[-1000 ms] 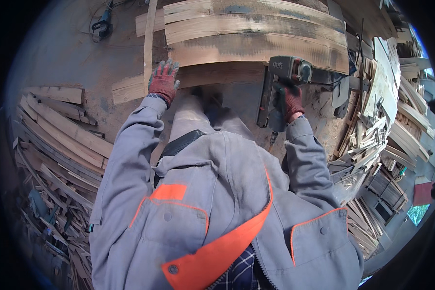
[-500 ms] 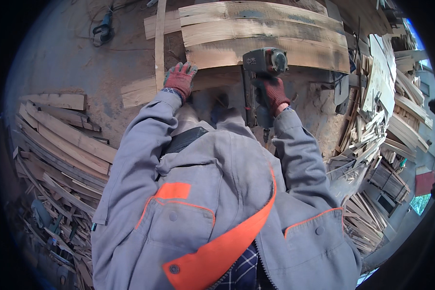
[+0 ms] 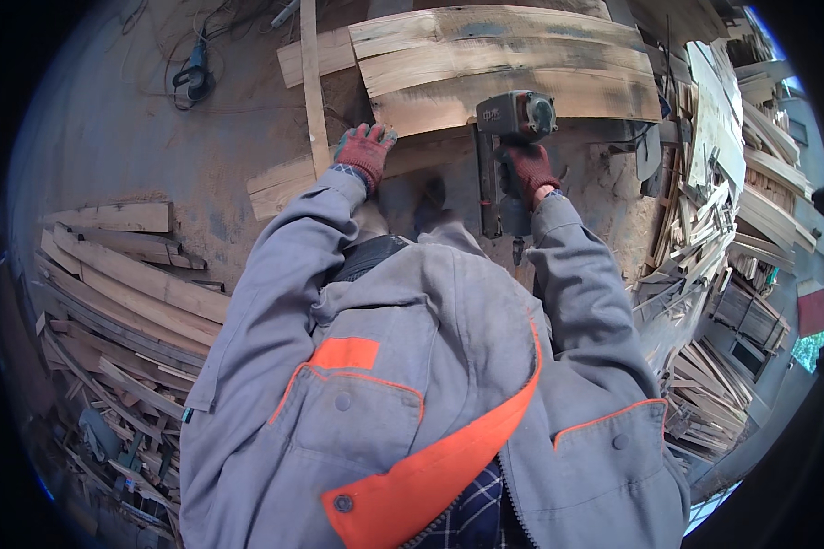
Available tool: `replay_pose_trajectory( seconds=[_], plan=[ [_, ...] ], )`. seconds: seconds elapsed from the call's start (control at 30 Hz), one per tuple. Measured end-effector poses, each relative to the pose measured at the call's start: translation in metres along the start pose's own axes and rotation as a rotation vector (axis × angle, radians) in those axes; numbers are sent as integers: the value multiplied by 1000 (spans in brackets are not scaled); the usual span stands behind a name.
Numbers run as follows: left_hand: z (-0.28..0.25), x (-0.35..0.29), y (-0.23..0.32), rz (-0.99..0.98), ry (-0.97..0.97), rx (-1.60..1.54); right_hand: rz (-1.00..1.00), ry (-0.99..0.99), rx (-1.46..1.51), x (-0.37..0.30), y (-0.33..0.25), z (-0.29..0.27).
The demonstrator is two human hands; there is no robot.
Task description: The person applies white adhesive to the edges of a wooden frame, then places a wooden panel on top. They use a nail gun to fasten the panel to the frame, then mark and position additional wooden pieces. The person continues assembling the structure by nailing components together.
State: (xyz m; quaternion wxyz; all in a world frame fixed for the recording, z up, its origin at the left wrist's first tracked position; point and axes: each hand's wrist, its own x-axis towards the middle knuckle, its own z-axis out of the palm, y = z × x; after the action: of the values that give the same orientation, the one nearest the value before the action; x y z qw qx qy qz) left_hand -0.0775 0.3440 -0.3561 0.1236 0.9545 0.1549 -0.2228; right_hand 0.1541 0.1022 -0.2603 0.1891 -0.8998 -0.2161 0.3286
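My right hand, in a red glove, is closed round the handle of a dark nail gun. The tool's bulky head lies over the near edge of several pale planks laid side by side. Its long magazine points back toward me, with a hose fitting at the end. My left hand, gloved in red with dark fingertips, rests at the near left corner of those planks, fingers stretched forward and holding nothing. Beneath the planks, a lower board sticks out to the left. The nail gun's nose is hidden.
A narrow upright-lying strip runs beside the planks' left end. A blue corded power tool lies on the floor at far left. Stacked boards fill the left side, and heaped wood scraps the right.
The whole view has shifted slightly, so planks and both hands appear a little further right. My right hand keeps hold of the nail gun; my left hand stays by the planks' corner.
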Motion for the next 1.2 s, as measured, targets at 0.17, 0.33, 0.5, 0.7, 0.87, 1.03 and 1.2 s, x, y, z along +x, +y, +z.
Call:
replay_pose_trajectory(
  seconds=[0.17,0.33,0.5,0.7,0.87,1.03,1.2],
  plan=[
    [-8,-16,-21,117,90,-33,-46,41,157,-17,10,1],
    [0,-39,-39,61,196,-163,37,101,291,-69,38,2],
    [-14,-14,-44,-103,329,-255,46,169,376,-97,48,-13],
    [-52,42,-42,-320,426,-363,70,190,477,-86,36,-45],
    [-97,99,-52,-459,383,-329,-28,187,562,-35,20,-72],
    [-124,166,-61,-500,434,-166,-97,44,416,35,-11,-94],
    [-128,234,-54,-513,457,-170,-125,-8,567,100,-58,-117]
  ],
)
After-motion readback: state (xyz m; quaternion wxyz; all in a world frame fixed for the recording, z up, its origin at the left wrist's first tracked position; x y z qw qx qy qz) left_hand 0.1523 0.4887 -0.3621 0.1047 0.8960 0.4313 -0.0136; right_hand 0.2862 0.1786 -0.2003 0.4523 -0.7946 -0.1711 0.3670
